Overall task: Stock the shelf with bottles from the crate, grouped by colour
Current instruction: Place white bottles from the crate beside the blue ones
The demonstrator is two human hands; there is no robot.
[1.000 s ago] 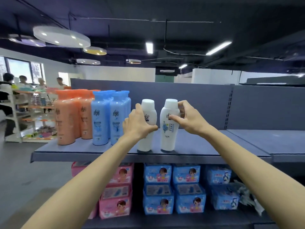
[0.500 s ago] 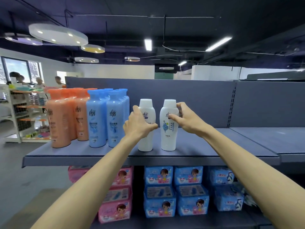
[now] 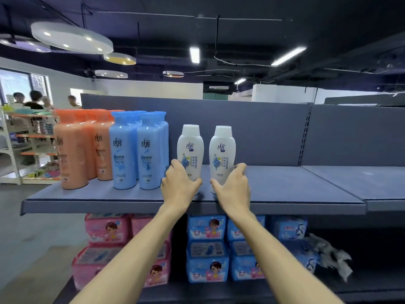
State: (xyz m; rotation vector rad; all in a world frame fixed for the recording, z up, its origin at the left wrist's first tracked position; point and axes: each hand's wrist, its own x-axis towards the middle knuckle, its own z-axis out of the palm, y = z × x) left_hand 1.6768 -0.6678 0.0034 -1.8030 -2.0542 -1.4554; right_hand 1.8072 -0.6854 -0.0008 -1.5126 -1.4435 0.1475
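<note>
A head-worn view looks across a grey store shelf (image 3: pixel 285 201) that runs through the middle of the frame. Two bare forearms reach up from the bottom edge toward two white bottles standing upright side by side at the centre, near the shelf's front lip.

The left hand (image 3: pixel 178 186) curls round the lower body of the left white bottle (image 3: pixel 190 148), thumb toward the gap between the bottles and fingers wrapping its left side. The right hand (image 3: pixel 233 187) cups the base of the right white bottle (image 3: pixel 222 150) in mirror fashion, fingertips round its right side. Whether each hand grips firmly or only steadies its bottle cannot be told.

Both bottles stand vertical, long axis straight up, caps well above the hands, labels facing the viewer. Each bottle lies directly ahead of its own hand, so neither hand is nearer than the other. A narrow gap separates the pair.

To their left, at centre left of the frame, stands a cluster of blue bottles (image 3: pixel 135 154), and left again a cluster of orange bottles (image 3: pixel 79 150). The white pair sits just right of the blue group, apart from it. The crate is not in view.

On the shelf below, in the lower part of the frame, are pink packs (image 3: pixel 105 231) and blue packs (image 3: pixel 206 249).
</note>
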